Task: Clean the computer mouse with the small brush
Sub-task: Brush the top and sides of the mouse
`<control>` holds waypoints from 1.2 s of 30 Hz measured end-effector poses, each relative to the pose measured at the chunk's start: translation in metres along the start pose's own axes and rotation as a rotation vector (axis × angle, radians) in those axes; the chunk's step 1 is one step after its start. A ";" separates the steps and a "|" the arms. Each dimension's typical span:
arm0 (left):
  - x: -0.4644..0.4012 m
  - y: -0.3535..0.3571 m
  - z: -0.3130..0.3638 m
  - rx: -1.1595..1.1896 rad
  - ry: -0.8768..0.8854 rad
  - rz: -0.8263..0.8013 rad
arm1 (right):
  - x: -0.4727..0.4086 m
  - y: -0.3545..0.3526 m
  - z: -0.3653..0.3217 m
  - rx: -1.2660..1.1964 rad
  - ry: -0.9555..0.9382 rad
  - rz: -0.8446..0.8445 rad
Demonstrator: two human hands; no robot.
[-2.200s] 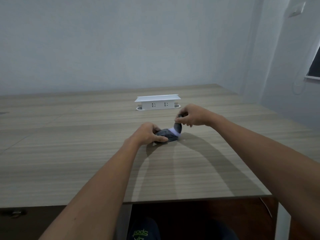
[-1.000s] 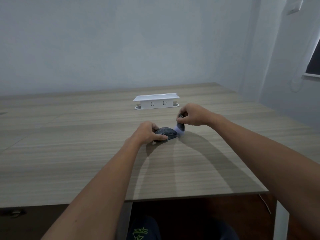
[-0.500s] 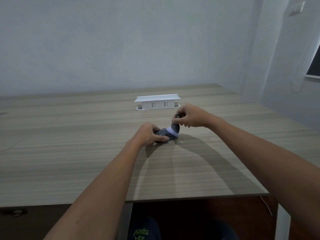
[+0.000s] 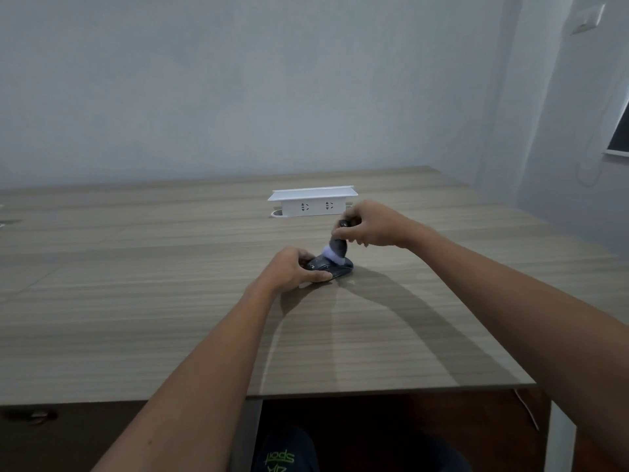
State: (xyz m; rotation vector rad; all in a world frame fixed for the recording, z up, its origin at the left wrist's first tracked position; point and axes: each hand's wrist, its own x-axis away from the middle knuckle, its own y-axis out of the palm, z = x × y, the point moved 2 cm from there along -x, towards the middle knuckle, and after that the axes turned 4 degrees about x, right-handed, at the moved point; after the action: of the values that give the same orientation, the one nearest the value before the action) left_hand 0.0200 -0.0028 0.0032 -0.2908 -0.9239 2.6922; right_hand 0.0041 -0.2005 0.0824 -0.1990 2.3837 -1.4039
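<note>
Left hand (image 4: 289, 267) pinching mouse (image 4: 332, 266) sides on tabletop (image 4: 136, 301), frame centre. Right hand (image 4: 369, 226) pinching brush (image 4: 337, 248) handle. Mouse probably light, slippery; bristles soft.

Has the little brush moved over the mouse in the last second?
Yes. Against the white socket box, the brush in the right hand swept left, from the mouse's right end onto its top.

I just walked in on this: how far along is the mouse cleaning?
Setup is done: the left hand pins the mouse to the table, and the right hand grips the small brush. Brushing is underway, bristles on the mouse's top. How much remains can't be judged; dust isn't visible.
</note>
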 end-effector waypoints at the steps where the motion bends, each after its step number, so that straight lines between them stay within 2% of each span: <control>1: 0.000 0.000 0.000 0.000 0.000 0.005 | -0.001 0.001 0.000 -0.019 0.001 -0.011; 5: 0.000 0.002 0.000 0.016 0.001 0.044 | -0.006 -0.001 0.000 0.175 0.021 0.020; 9: -0.001 0.001 -0.002 0.023 -0.002 0.073 | -0.013 -0.001 -0.008 0.010 0.019 -0.001; 13: -0.002 0.001 -0.002 0.047 0.003 0.065 | -0.016 0.003 0.001 0.270 0.073 -0.006; 16: -0.003 0.000 -0.004 0.054 0.013 0.066 | -0.019 0.003 0.001 0.154 0.070 0.059; 18: -0.003 -0.001 -0.006 0.051 0.019 0.076 | -0.020 0.003 -0.001 0.032 0.070 0.026; 21: -0.002 0.000 -0.008 0.085 0.016 0.080 | -0.022 0.001 0.002 0.126 0.093 -0.028; 23: -0.002 0.000 -0.009 0.139 -0.006 0.067 | -0.023 -0.001 0.000 0.191 0.078 0.016; 27: -0.003 -0.003 -0.012 0.212 -0.059 0.017 | -0.025 0.005 -0.011 -0.013 0.057 -0.017; 32: -0.003 -0.006 -0.008 0.178 -0.077 -0.019 | -0.030 0.002 -0.015 0.233 0.074 -0.013; 36: -0.005 -0.007 -0.009 0.194 -0.083 -0.023 | -0.033 0.005 -0.024 0.086 0.048 -0.066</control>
State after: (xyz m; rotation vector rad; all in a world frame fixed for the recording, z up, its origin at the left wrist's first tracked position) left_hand 0.0281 0.0061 0.0012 -0.1271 -0.6760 2.7639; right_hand 0.0258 -0.1679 0.0964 -0.2252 2.3694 -1.5538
